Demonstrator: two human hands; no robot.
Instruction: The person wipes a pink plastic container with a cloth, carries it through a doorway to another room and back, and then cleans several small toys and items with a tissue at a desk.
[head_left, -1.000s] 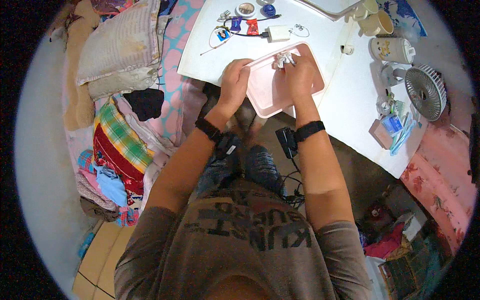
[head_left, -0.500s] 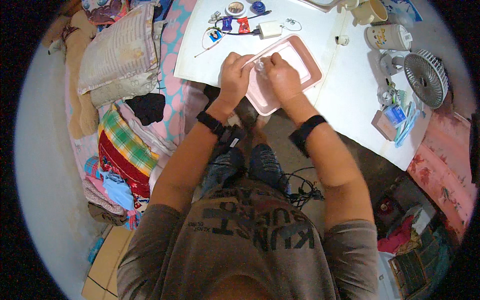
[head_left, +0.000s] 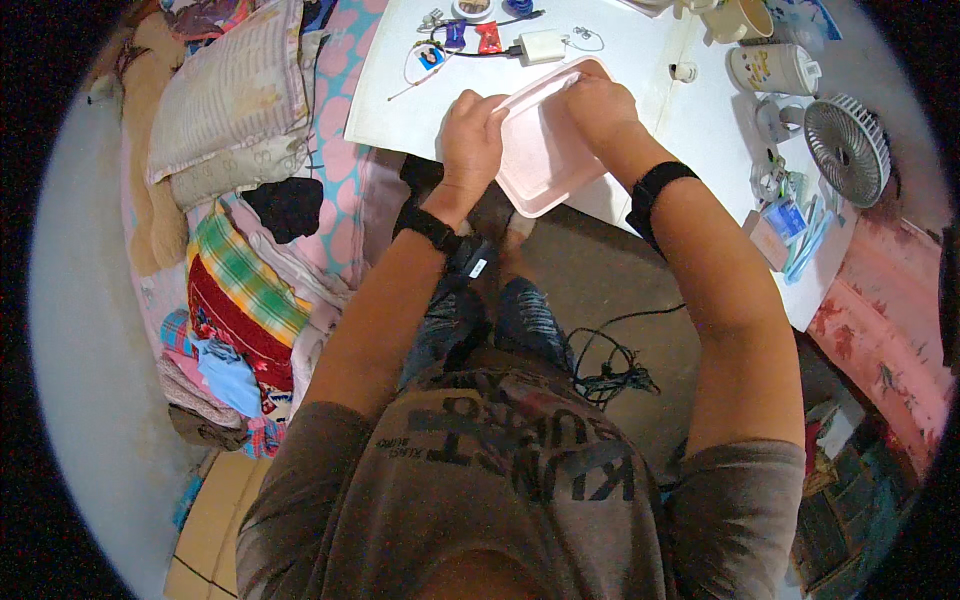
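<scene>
At the white table (head_left: 395, 110), left hand (head_left: 472, 140) has fingers clamped on the pink tray (head_left: 540, 150). Right hand (head_left: 603, 105) sits inside, can't tell its finger grip; looks midway.

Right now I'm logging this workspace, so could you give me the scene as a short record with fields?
left hand: at the pink tray, gripping its left edge
right hand: over the tray's far right part; fingertips' contents unclear
table: white
beyond tray: white adapter, red packet
right side: fan, white lidded container
</scene>
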